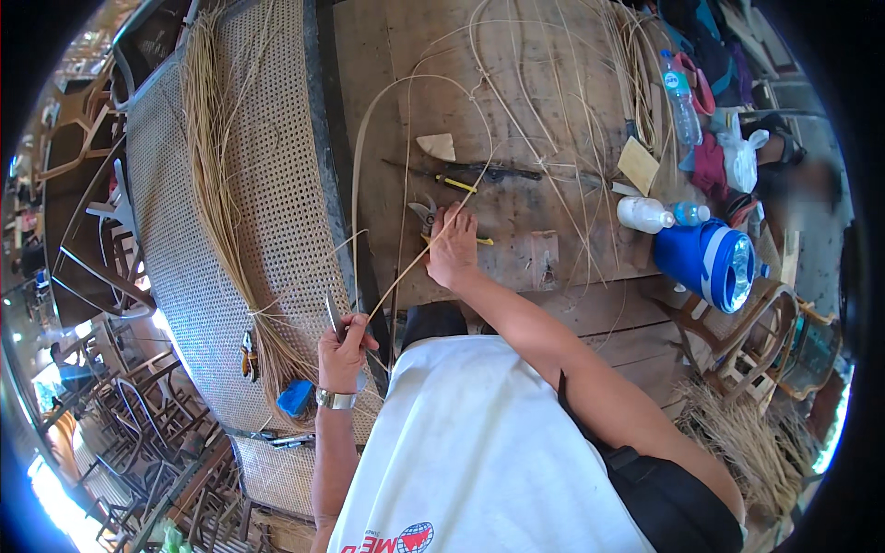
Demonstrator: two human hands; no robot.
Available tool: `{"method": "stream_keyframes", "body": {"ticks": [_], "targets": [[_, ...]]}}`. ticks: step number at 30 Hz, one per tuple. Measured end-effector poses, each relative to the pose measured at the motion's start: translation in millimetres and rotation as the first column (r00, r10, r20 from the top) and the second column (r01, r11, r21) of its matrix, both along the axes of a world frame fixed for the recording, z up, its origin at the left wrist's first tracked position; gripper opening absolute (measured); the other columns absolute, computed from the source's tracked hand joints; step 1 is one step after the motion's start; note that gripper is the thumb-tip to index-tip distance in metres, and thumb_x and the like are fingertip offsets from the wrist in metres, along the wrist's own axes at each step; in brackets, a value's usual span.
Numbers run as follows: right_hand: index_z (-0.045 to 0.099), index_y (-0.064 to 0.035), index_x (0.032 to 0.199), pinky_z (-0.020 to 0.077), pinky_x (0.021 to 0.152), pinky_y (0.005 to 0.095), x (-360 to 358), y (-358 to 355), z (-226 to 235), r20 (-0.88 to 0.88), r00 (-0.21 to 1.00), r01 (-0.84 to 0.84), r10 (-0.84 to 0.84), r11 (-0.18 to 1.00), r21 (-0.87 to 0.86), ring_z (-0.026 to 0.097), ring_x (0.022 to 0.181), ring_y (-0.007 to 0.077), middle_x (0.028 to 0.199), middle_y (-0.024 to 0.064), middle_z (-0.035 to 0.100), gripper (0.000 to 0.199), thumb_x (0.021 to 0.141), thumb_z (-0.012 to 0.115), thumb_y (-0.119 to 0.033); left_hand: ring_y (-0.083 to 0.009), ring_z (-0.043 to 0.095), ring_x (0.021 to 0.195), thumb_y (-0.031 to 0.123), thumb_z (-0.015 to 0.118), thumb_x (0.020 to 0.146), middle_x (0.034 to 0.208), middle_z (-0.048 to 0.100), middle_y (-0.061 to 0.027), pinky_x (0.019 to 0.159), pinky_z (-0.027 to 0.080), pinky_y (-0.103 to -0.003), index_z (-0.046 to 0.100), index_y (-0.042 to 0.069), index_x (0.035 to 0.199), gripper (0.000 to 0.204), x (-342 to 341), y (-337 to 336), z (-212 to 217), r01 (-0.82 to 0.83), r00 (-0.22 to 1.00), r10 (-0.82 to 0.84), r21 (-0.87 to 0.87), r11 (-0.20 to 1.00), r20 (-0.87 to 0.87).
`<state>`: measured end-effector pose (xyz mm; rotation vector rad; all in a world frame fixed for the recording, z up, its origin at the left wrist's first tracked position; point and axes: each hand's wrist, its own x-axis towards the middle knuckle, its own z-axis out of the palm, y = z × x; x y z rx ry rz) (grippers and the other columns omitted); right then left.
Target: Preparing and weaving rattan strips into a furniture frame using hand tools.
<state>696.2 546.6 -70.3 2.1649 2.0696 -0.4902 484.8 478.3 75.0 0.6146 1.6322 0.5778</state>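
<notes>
My left hand (341, 358), with a watch at its wrist, is closed around a knife whose pale blade (333, 311) points away from me. A long cane strand (403, 276) runs from beside this hand up across my right hand. My right hand (453, 247) lies over pruning shears (425, 214) on the wooden board, its fingers curled on them; the blades and the yellow handle ends show around it. Just beyond lies a yellow-handled tool (455, 183) near a dark strip (502, 172).
A woven cane sheet (277, 138) bears a bundle of strands (214, 184), pliers (249, 358) and a blue object (296, 397). Loose canes (487, 74) arch over the board (572, 249). On the right are a blue jug (696, 263), a white bottle (643, 215) and a clear bottle (682, 106).
</notes>
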Motion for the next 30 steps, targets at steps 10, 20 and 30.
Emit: {"method": "stream_keyframes", "body": {"ticks": [10,20,30], "targets": [[0.046,0.0029,0.128,0.0457,0.095,0.0434,96.6,-59.4,16.2,-0.582,0.736,0.002,-0.347,0.860,-0.511,0.058,0.108,0.0337,0.113,0.0213,0.057,0.059,0.076,0.061,-0.023,-0.0078,0.059,0.054,0.026,0.064,0.094,0.065,0.063,-0.0004,0.051,0.044,-0.023,0.069,0.003,0.101,0.024,0.5,-2.6,-29.7,0.189,0.929,-0.106,0.208,0.960,-0.354],[0.045,-0.0031,0.139,0.0442,0.096,0.0311,105.0,-82.5,97.6,-0.728,-0.072,-0.221,-0.682,0.722,-0.655,0.057,0.106,0.0149,0.112,0.0031,0.057,0.062,0.081,0.065,-0.010,-0.0062,0.057,0.056,0.021,0.063,0.095,0.070,0.063,0.0009,0.050,0.042,-0.021,0.068,0.002,0.100,0.020,17.9,-6.6,-35.0,0.235,0.954,-0.170,0.265,0.935,-0.246],[0.049,-0.0096,0.134,0.0508,0.074,0.0293,74.0,8.2,77.8,-0.787,0.026,-0.381,-0.617,0.721,-0.579,0.061,0.078,0.0127,0.093,0.0032,0.057,0.046,0.088,0.060,-0.013,-0.0062,0.058,0.057,0.020,0.061,0.096,0.064,0.062,0.0002,0.051,0.045,-0.023,0.068,0.004,0.099,0.018,26.6,-33.6,-19.1,0.368,0.911,-0.286,0.270,0.890,-0.298]]}}
